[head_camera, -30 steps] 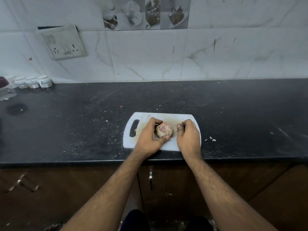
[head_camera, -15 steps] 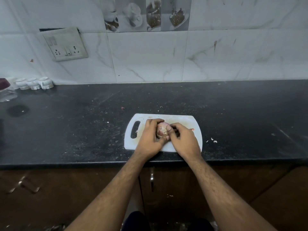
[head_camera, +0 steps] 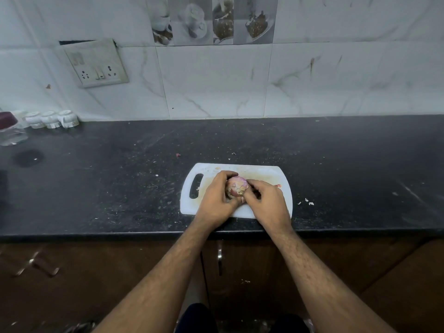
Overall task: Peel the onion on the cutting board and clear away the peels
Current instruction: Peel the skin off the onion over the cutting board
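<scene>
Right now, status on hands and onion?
Left hand cradles onion over cutting board. Right hand picking at skin. Partly peeled. Nothing obstructing.

The white plastic cutting board lies on the black stone counter, near its front edge. On the board sits the pinkish round onion, with the left hand at its left and the right hand at its right, both touching it. Small pale peel scraps lie just right of the board. Three small white cups stand far left behind the board, against the wall.

Black countertop bears a white cutting board; cups, perhaps a jar; scattered peel scraps.
</scene>
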Demonstrator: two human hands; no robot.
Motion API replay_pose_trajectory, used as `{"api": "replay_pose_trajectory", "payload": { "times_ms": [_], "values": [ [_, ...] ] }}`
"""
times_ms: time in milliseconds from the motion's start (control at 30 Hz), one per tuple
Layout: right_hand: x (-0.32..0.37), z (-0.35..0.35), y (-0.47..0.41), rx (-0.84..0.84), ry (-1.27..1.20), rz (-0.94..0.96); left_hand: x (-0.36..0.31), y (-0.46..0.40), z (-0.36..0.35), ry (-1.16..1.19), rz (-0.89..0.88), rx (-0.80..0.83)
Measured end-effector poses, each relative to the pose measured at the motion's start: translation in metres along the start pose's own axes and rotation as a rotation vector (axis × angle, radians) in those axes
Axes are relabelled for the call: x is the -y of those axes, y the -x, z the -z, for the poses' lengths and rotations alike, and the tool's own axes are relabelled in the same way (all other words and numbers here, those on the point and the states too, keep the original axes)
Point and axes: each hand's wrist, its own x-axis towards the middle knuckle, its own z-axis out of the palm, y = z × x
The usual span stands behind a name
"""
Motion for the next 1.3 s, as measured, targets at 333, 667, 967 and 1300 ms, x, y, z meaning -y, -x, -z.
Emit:
{"api": "replay_pose_trajectory", "payload": {
  "times_ms": [333,667,967,1300],
  "values": [
    [-0.007,-0.004,-0.001,-0.047,0.001,-0.031,-0.003,0.002,0.005,0.021,-0.017,0.026],
    [-0.005,-0.005,-0.009,-0.157,0.045,-0.24,-0.01,0.004,0.001,0.091,0.033,0.059],
    [-0.006,-0.009,-0.009,-0.121,0.123,-0.197,-0.011,0.006,0.001,0.018,0.091,0.002],
    [-0.004,-0.003,-0.007,0.047,0.057,-0.091,-0.018,0.008,0.005,0.078,0.118,0.02]
  ]
}}
